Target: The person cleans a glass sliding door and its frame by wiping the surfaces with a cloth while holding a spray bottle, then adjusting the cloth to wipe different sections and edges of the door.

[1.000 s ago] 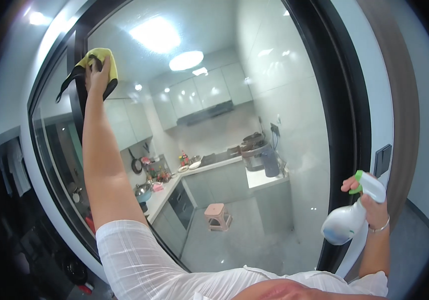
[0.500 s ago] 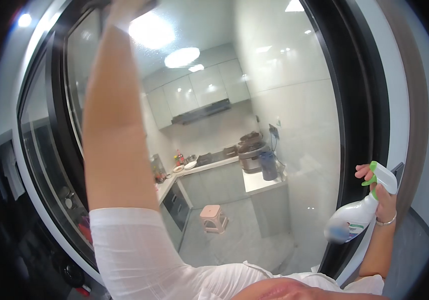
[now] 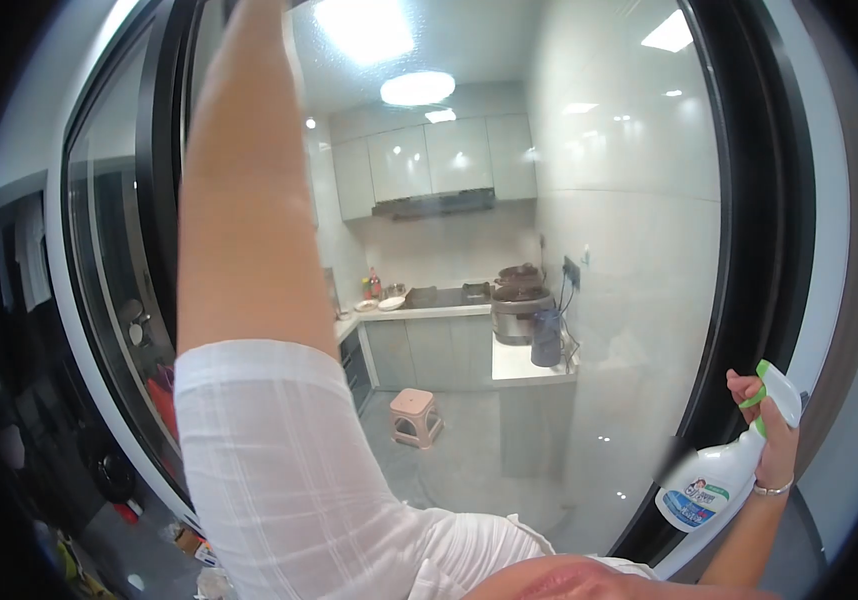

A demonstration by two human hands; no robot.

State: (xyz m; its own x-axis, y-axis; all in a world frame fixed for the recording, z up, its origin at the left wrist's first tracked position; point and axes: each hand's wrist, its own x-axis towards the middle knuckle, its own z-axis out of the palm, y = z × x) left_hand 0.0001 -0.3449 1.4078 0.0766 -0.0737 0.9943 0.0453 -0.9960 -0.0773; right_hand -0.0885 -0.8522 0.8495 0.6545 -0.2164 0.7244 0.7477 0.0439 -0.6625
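Spray bottle (image 3: 711,482) grasped by neck in right hand (image 3: 775,442); left hand's grip unseen, indeterminable. Possible misfire from inadvertent trigger (image 3: 752,402) pressure.

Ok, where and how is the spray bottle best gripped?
Likely best to take the spray bottle by its neck, just under the spray head, from the picture's right: the green trigger faces left, ready to squeeze, and the wide body hangs low left. The right hand grips around there.

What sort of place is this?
Probably a home, looking through a glass panel into its kitchen: a range hood hangs over a dark cooktop, below wall cabinets.
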